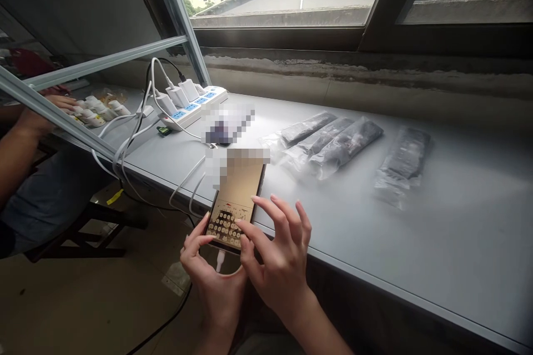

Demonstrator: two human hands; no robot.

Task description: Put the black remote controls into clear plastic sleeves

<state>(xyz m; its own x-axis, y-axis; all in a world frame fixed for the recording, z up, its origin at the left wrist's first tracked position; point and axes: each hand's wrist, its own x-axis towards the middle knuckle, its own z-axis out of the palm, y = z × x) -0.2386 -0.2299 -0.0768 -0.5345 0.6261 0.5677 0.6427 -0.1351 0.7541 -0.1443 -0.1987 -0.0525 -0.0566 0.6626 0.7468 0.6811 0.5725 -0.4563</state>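
A smartphone [239, 191] with a lit, tan screen and an on-screen keyboard is held over the table's front edge. My left hand [214, 283] grips its lower part from below, with fingers along the left side. A white charging cable [220, 260] is plugged into the phone's bottom end. My right hand [278, 249] is over the screen's lower right. Its index fingertip is at the keyboard, and the other fingers are spread and hold nothing. The top of the screen is blurred out by pixelation.
Several dark items in clear plastic bags [333, 144] lie on the grey table [437, 255]. A white power strip [195, 108] with chargers and cables stands at the back left. Another person's arm [20, 150] is beside small white bottles [97, 108], behind a metal frame [112, 61].
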